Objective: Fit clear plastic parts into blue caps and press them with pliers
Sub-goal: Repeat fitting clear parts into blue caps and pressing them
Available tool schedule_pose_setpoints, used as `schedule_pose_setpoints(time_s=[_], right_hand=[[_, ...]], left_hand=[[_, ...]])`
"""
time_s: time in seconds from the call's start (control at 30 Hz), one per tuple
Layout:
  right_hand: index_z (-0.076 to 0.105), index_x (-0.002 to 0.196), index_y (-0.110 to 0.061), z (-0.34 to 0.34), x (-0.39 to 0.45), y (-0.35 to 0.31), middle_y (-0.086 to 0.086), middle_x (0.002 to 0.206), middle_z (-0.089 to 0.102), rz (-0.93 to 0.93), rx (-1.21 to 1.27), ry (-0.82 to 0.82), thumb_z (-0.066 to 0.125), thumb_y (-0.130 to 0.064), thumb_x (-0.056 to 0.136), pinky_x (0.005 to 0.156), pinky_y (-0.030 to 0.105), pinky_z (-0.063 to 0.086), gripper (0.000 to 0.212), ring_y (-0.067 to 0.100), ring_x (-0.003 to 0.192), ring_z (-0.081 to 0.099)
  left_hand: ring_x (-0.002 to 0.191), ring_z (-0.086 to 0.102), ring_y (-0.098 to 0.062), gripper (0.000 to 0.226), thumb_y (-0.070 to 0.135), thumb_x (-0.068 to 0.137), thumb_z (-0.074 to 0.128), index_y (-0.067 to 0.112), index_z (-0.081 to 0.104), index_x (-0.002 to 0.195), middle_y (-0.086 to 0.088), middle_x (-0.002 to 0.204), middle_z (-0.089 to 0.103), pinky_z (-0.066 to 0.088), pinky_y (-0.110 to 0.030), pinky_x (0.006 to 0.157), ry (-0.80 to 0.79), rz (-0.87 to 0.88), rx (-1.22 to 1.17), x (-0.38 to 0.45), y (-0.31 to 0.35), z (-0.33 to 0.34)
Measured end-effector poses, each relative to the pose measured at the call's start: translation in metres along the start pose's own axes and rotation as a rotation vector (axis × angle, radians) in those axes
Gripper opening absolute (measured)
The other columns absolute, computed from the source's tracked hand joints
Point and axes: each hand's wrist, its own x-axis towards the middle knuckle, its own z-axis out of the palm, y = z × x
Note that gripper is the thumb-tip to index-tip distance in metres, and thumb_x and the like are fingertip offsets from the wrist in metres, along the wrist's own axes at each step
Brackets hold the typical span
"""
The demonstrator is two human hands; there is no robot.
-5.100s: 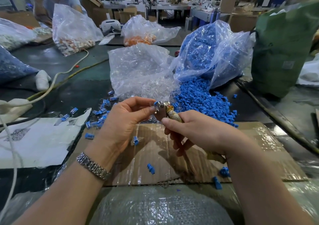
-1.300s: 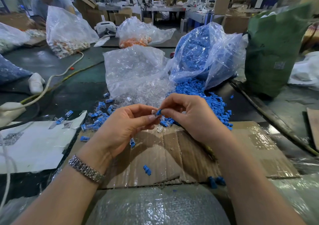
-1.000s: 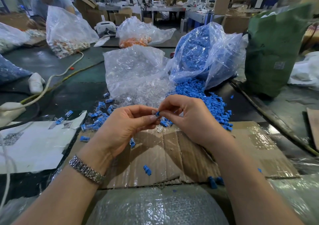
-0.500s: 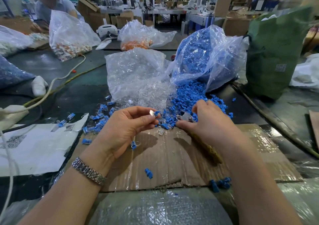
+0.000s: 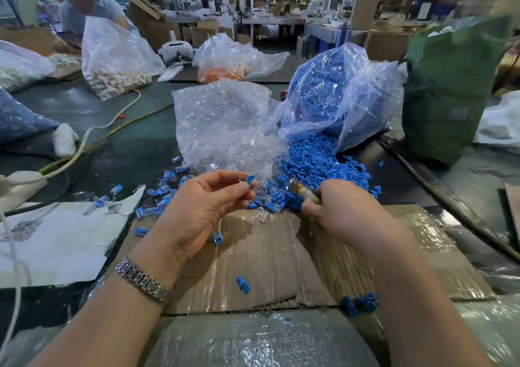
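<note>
Small blue plastic cap with a clear plastic part fitted in it (image 5: 250,180), pinched at the fingertips of the left hand (image 5: 203,212) and raised above the brown cardboard sheet (image 5: 270,265), probably to present it for squeezing. Just right of it, blurred metal pliers with a yellowish grip (image 5: 302,191), clutched in the curled right hand (image 5: 346,212), jaws pointing toward the cap but apart from it. Behind, loose heap of blue caps (image 5: 323,167) and spill of clear parts (image 5: 247,153) from open bags on the dark desk (image 5: 126,153), within easy reach.

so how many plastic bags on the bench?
5 clear: clear-parts bag, blue-caps bag, orange-parts bag, mixed-parts bag, white-parts bag far left. Others may be cropped.
</note>
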Motion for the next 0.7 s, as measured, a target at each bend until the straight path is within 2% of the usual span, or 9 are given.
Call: schedule_pose_setpoints(time_s=[0.07, 0.13, 0.23, 0.33, 0.5, 0.7], right_hand=[[0.052, 0.070, -0.010, -0.006, -0.002, 0.001, 0.005, 0.062, 0.052, -0.013, 0.208, 0.010, 0.054, -0.033, 0.094, 0.051, 0.032, 0.032, 0.034, 0.023, 0.053, 0.046], [0.056, 0.074, -0.007, -0.013, -0.006, 0.000, 0.010, 0.064, 0.058, -0.075, 0.426, -0.044, 0.058, -0.032, 0.095, 0.056, 0.033, 0.042, 0.033, 0.022, 0.051, 0.058], [0.063, 0.091, -0.003, -0.015, -0.013, -0.006, 0.012, 0.078, 0.072, -0.206, 0.560, -0.256, 0.064, -0.030, 0.097, 0.076, 0.040, 0.059, 0.027, 0.018, 0.069, 0.074], [0.060, 0.090, -0.004, -0.009, -0.016, -0.014, 0.007, 0.081, 0.064, -0.270, 0.740, -0.415, 0.060, -0.024, 0.100, 0.081, 0.047, 0.062, 0.022, 0.021, 0.075, 0.071], [0.058, 0.092, -0.005, -0.007, -0.018, -0.019, 0.004, 0.081, 0.063, -0.299, 0.794, -0.443, 0.057, -0.025, 0.103, 0.083, 0.048, 0.062, 0.022, 0.019, 0.075, 0.071], [0.055, 0.101, 0.006, -0.007, -0.020, -0.020, 0.006, 0.084, 0.062, -0.306, 0.793, -0.444, 0.056, -0.030, 0.103, 0.081, 0.049, 0.062, 0.036, 0.021, 0.076, 0.070]], left_hand=[[0.086, 0.074, -0.024, 0.027, 0.003, 0.073, 0.071, 0.000, 0.072, 0.100, -0.021, 0.105, 0.074, 0.060, -0.025, 0.071, 0.015, 0.018, -0.005, 0.000, 0.000, 0.001], [0.089, 0.074, -0.024, 0.024, 0.005, 0.074, 0.072, 0.004, 0.075, 0.097, -0.019, 0.106, 0.075, 0.060, -0.026, 0.072, 0.033, 0.036, -0.011, -0.001, 0.001, 0.000], [0.095, 0.073, -0.021, 0.029, 0.009, 0.074, 0.071, 0.005, 0.072, 0.103, -0.015, 0.109, 0.075, 0.060, -0.025, 0.076, 0.051, 0.070, 0.000, -0.002, 0.004, 0.000], [0.097, 0.073, -0.017, 0.027, 0.009, 0.074, 0.072, 0.008, 0.073, 0.101, -0.011, 0.107, 0.076, 0.059, -0.024, 0.077, 0.053, 0.092, 0.009, -0.003, 0.005, 0.002], [0.092, 0.072, -0.015, 0.020, 0.012, 0.070, 0.074, 0.018, 0.080, 0.087, -0.005, 0.099, 0.077, 0.060, -0.025, 0.081, 0.039, 0.107, 0.058, -0.004, 0.006, 0.003], [0.099, 0.070, -0.021, 0.018, 0.018, 0.072, 0.074, 0.020, 0.080, 0.089, -0.009, 0.102, 0.077, 0.057, -0.032, 0.090, 0.045, 0.168, 0.186, -0.006, 0.003, 0.005]])
